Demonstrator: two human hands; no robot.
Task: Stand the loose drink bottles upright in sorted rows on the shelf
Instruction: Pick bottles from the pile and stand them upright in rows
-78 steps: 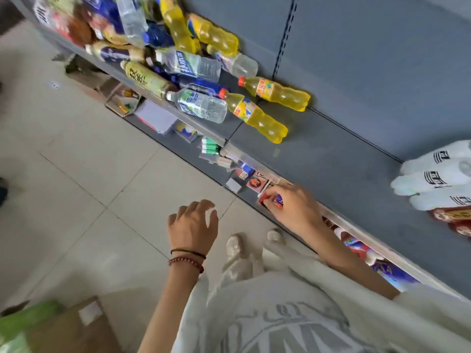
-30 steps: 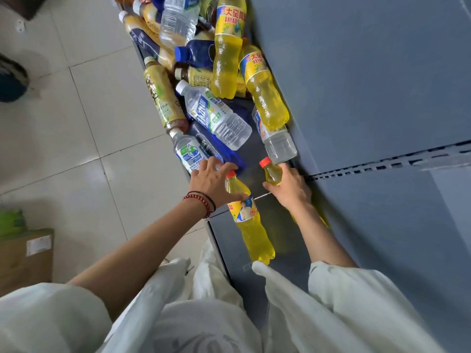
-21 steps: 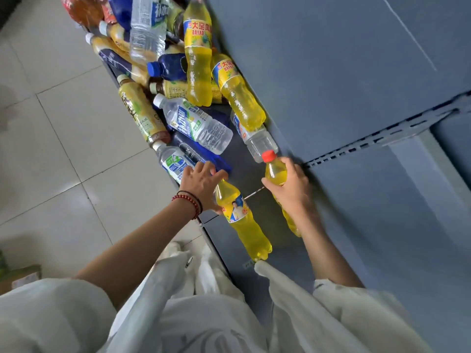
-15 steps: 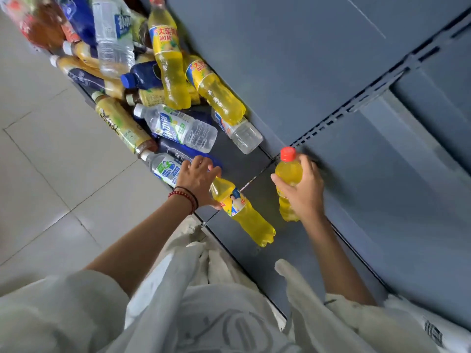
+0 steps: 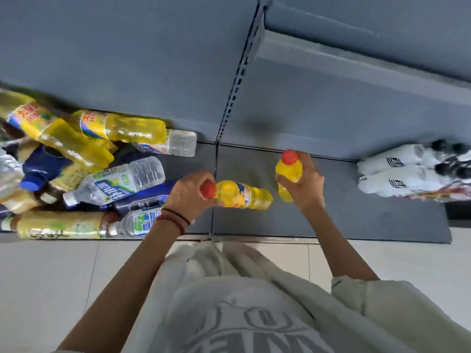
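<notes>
Yellow drink bottle (image 5: 244, 196) is seen lying on the grey shelf (image 5: 356, 220), long axis left to right, red-capped neck gripped by the left hand (image 5: 191, 197). Just beside, a second yellow bottle (image 5: 289, 170) is held upright by the right hand (image 5: 305, 187).

On the shelf (image 5: 356, 215), the bottle heap (image 5: 107, 174) lies at my left. My left hand (image 5: 190, 197) holds the sideways bottle (image 5: 244, 197) just left of the upright bottle (image 5: 289, 170) in my right hand (image 5: 304, 186); the laid-down bottles (image 5: 390, 174) are far right.

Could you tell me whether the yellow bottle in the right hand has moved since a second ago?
Yes. The yellow bottle in the right hand lay at the shelf seam; now it is upright, further toward the white bottles.
</notes>
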